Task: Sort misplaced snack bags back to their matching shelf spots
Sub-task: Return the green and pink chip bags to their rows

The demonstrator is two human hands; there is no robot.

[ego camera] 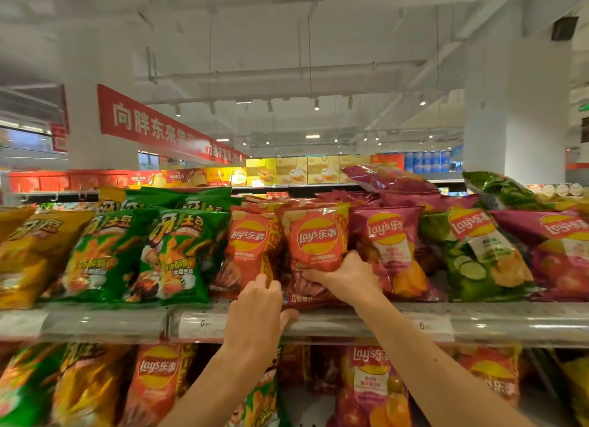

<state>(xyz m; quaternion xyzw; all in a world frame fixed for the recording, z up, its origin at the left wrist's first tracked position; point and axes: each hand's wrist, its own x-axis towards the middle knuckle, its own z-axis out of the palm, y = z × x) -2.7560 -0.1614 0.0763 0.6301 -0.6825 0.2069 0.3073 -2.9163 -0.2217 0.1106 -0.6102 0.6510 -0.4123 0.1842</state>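
Right hand (pixel 342 275) grips a red bag (pixel 315 241) among matching reds; left hand (pixel 255 302) pinches the neighbouring bag (pixel 248 248); sorting unfinished.

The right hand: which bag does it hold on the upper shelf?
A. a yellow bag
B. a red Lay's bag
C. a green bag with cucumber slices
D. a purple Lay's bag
B: the right hand curls its fingers round the lower part of the red Lay's bag, which stands between another red bag and a purple one.

I see my left hand (pixel 255 302) and right hand (pixel 342 275) bare, forearms unsleeved, no rings or watch.
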